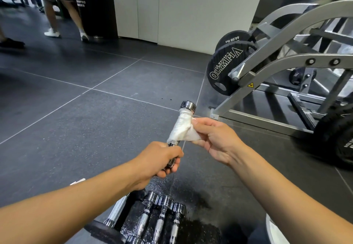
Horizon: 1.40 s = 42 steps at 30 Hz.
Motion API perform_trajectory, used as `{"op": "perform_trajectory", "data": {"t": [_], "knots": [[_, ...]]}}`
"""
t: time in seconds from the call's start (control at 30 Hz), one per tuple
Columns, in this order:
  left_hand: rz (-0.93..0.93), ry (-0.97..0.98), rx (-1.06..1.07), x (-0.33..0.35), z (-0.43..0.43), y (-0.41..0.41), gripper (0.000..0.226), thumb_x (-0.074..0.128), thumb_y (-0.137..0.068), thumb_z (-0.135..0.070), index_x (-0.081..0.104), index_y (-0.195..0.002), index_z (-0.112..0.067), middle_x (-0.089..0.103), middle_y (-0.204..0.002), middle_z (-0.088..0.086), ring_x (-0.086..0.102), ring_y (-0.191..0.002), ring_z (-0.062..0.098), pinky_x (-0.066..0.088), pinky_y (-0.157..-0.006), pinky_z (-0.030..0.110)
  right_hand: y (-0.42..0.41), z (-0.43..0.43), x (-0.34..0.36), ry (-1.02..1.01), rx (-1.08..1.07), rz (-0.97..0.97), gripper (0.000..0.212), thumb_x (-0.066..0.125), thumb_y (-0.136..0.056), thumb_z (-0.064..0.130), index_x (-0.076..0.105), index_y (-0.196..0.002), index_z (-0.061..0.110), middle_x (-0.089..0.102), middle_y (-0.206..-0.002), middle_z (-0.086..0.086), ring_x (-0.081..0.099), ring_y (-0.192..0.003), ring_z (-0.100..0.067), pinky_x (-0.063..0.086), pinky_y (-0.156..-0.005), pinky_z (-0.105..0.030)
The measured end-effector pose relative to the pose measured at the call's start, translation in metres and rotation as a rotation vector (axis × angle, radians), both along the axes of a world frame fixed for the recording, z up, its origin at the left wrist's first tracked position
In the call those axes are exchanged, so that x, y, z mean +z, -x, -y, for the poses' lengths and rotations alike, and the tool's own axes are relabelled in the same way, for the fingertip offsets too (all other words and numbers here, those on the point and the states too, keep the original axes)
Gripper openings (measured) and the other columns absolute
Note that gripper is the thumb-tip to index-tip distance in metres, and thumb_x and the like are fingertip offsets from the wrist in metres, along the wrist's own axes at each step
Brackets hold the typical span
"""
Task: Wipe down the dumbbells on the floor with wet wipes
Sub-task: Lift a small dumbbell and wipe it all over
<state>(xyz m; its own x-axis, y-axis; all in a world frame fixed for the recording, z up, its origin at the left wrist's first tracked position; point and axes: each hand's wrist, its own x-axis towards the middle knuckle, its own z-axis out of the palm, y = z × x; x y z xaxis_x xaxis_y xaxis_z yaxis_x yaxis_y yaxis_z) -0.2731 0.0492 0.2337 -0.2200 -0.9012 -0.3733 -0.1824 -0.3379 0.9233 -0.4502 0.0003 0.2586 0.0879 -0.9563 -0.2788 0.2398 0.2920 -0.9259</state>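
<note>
Near the OLYMPIA plate [223, 69], left hand [158, 157] tight around dumbbell [188, 106], right hand [215, 136] in pinch on wipe [181, 127].

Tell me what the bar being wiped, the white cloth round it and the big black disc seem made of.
Dumbbell bar: metal, likely chromed steel; mirror-bright end, cross-hatched grip.
Wet wipe: thin white fibre sheet, probably damp; it clings and creases round the bar.
Weight plate: matt black, seemingly rubber-coated; dull surface, white lettering.
</note>
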Motion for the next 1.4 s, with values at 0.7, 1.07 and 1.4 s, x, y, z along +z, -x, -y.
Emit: {"op": "perform_trajectory", "data": {"t": [0.7, 1.07, 1.4], "knots": [[0.156, -0.015, 0.008, -0.001, 0.002, -0.015, 0.018, 0.062, -0.085, -0.021, 0.059, -0.068, -0.016, 0.059, -0.058, 0.003, 0.042, -0.046, 0.012, 0.028, -0.041, 0.020, 0.020, -0.002, 0.015, 0.568, -0.255, -0.275, 0.011, 0.064, -0.099, 0.019, 0.069, -0.090, 0.021, 0.059, -0.079, 0.008, 0.048, -0.074, -0.011, 0.037, -0.061, -0.028], [0.353, 0.156, -0.197, 0.012, -0.003, -0.025, 0.020, 0.065, -0.082, -0.020, 0.064, -0.063, -0.014, 0.060, -0.054, 0.004, 0.044, -0.045, 0.011, 0.033, -0.047, 0.022, 0.017, 0.009, -0.006, 0.981, 0.405, -1.143, 0.041, 0.040, -0.095, 0.013, 0.072, -0.120, 0.019, 0.068, -0.127, 0.011, 0.052, -0.125, -0.006, 0.035, -0.109, -0.022], [1.182, 0.763, -0.252, 0.011, 0.002, -0.035, 0.027, 0.055, -0.084, -0.043, 0.051, -0.073, -0.018, 0.052, -0.062, 0.001, 0.051, -0.063, 0.027, 0.033, -0.054, 0.032, 0.001, 0.002, -0.016, 0.267, 0.150, -1.052, 0.029, 0.052, -0.081, 0.030, 0.043, -0.059, 0.013, 0.044, -0.056, -0.003, 0.032, -0.051, -0.018, 0.027, -0.048, -0.031]]}}
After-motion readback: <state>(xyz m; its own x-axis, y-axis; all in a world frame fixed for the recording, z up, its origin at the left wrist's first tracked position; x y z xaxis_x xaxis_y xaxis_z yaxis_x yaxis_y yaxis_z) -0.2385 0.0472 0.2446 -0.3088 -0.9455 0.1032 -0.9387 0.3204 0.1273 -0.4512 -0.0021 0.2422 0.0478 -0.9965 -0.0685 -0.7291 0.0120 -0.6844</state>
